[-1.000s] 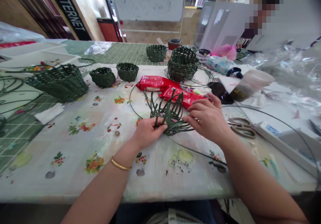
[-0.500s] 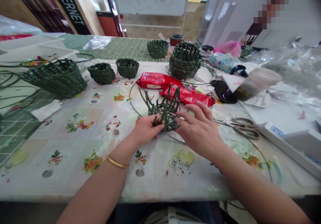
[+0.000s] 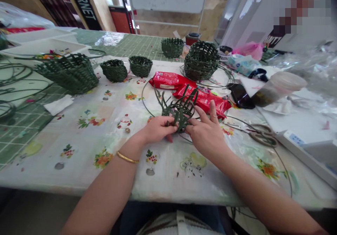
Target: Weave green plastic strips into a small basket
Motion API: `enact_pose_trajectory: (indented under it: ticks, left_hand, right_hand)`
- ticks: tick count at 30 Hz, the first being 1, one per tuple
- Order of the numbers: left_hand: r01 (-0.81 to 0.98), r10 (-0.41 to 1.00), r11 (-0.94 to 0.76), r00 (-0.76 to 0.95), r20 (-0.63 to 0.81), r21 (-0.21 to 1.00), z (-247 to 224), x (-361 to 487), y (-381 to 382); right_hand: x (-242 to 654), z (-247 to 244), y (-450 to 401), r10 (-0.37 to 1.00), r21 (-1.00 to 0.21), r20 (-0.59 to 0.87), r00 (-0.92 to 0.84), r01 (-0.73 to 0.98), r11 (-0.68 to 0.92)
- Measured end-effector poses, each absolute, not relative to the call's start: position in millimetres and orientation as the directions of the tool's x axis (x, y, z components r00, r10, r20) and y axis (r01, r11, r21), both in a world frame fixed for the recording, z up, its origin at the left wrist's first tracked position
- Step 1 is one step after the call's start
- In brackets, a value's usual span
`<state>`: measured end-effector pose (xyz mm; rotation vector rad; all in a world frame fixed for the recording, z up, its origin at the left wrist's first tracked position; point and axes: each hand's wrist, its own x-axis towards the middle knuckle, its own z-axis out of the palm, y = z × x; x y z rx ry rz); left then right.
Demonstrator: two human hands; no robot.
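Observation:
A small, partly woven green basket (image 3: pixel 181 114) stands on the flowered tablecloth, its loose strips sticking up and outward. At its left front side, my left hand (image 3: pixel 158 129) is closed, pinching the basket's strips between thumb and fingers. My right hand (image 3: pixel 206 131) is at the basket's right side; its thumb and lower fingers press together at the edge of the weave, while other fingers stretch up and away. A thin green cord (image 3: pixel 143 101) loops out around the basket. Just behind it lie red packets (image 3: pixel 202 100).
Finished green baskets (image 3: pixel 201 61) stand behind, with a large one (image 3: pixel 70 74) at the left. Scissors (image 3: pixel 263 135), a black phone (image 3: pixel 240 95), a plastic tub (image 3: pixel 280 87) and a white tray (image 3: pixel 310 154) are on the right. White bins (image 3: pixel 50 49) sit back left.
The view has shifted, so the table's things appear further right. My right hand's lower fingers have drawn in at the basket's edge, and strips at the front lean differently.

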<state>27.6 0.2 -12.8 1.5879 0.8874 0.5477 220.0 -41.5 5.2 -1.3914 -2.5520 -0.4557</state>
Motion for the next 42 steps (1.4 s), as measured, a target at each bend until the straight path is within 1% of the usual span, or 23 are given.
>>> enact_pose_trajectory:
  ticks: [3, 5, 7, 9, 11, 13, 16, 18, 19, 21, 22, 24, 25, 26, 27, 28, 30, 31, 33, 34, 35, 37, 42]
  left_hand:
    - [0.317, 0.790, -0.165, 0.610, -0.068, 0.934, -12, 26, 0]
    - [0.407, 0.813, -0.287, 0.582, -0.004, 0.867, -13, 28, 0]
    - [0.493, 0.858, -0.338, 0.512, 0.047, 0.802, -14, 31, 1]
    - [0.524, 0.898, -0.326, 0.432, 0.084, 0.787, -16, 33, 2]
    - [0.492, 0.904, -0.315, 0.416, 0.098, 0.811, -19, 33, 3]
    - [0.458, 0.894, -0.307, 0.440, 0.087, 0.834, -21, 29, 5]
    - [0.448, 0.891, -0.284, 0.449, 0.061, 0.848, -22, 24, 7]
    - [0.448, 0.911, -0.264, 0.406, 0.069, 0.854, -20, 22, 7]
    - [0.438, 0.924, -0.246, 0.375, 0.073, 0.865, -19, 22, 8]
    - [0.367, 0.951, -0.178, 0.304, 0.063, 0.913, -18, 23, 7]
    - [0.304, 0.962, -0.130, 0.269, 0.045, 0.944, -18, 25, 7]
    - [0.175, 0.974, -0.029, 0.225, -0.011, 0.984, -20, 27, 7]
    - [0.147, 0.975, 0.004, 0.219, -0.037, 0.989, -20, 29, 7]
    - [0.154, 0.974, 0.021, 0.220, -0.055, 0.988, -21, 30, 7]
    - [0.186, 0.971, 0.024, 0.229, -0.067, 0.982, -21, 30, 6]
    - [0.229, 0.969, 0.014, 0.239, -0.070, 0.973, -22, 31, 6]
    - [0.295, 0.966, -0.015, 0.250, -0.062, 0.956, -21, 31, 5]
    - [0.309, 0.966, -0.027, 0.252, -0.055, 0.951, -20, 31, 5]
    - [0.323, 0.968, -0.035, 0.246, -0.048, 0.946, -18, 32, 3]
    - [0.324, 0.971, -0.030, 0.236, -0.050, 0.946, -17, 33, 3]
    - [0.315, 0.973, -0.018, 0.225, -0.057, 0.949, -16, 34, 2]
    - [0.268, 0.977, 0.024, 0.196, -0.079, 0.963, -14, 35, 1]
    - [0.151, 0.981, 0.091, 0.155, -0.115, 0.984, -9, 37, 0]
  right_hand:
    - [220, 1, -42, 0.771, 0.183, 0.359, -0.526, 0.850, 0.494]
    - [221, 1, -41, 0.758, 0.179, 0.381, -0.530, 0.846, 0.502]
    - [221, 2, -40, 0.752, 0.165, 0.390, -0.532, 0.843, 0.511]
    - [222, 4, -37, 0.758, 0.147, 0.372, -0.536, 0.840, 0.522]
    - [224, 4, -34, 0.762, 0.141, 0.367, -0.533, 0.842, 0.521]
    - [227, 4, -31, 0.748, 0.142, 0.436, -0.501, 0.859, 0.492]
    - [233, 9, -31, 0.676, 0.143, 0.609, -0.415, 0.896, 0.420]
    - [236, 18, -35, 0.644, 0.159, 0.661, -0.385, 0.911, 0.381]
    - [238, 23, -38, 0.649, 0.167, 0.661, -0.377, 0.917, 0.363]
    - [241, 31, -42, 0.722, 0.166, 0.583, -0.373, 0.924, 0.344]
    - [243, 33, -43, 0.786, 0.157, 0.481, -0.390, 0.920, 0.360]
    - [247, 32, -41, 0.897, 0.105, 0.152, -0.414, 0.909, 0.402]
    - [249, 29, -40, 0.914, 0.076, -0.023, -0.406, 0.911, 0.407]
    - [250, 25, -37, 0.920, 0.055, -0.134, -0.369, 0.924, 0.378]
    - [250, 22, -35, 0.923, 0.042, -0.185, -0.336, 0.936, 0.349]
    - [249, 18, -34, 0.932, 0.035, -0.191, -0.308, 0.947, 0.320]
    - [243, 12, -34, 0.945, -0.022, -0.115, -0.306, 0.952, 0.306]
    - [237, 9, -35, 0.944, -0.071, -0.064, -0.325, 0.945, 0.320]
    - [223, 4, -39, 0.917, -0.207, 0.059, -0.394, 0.894, 0.397]
    - [216, 1, -41, 0.897, -0.247, 0.107, -0.430, 0.862, 0.443]
    - [210, -2, -43, 0.883, -0.257, 0.136, -0.450, 0.844, 0.470]
    - [200, -8, -44, 0.861, -0.224, 0.186, -0.474, 0.832, 0.507]
    - [199, -16, -38, 0.798, -0.050, 0.340, -0.498, 0.837, 0.544]
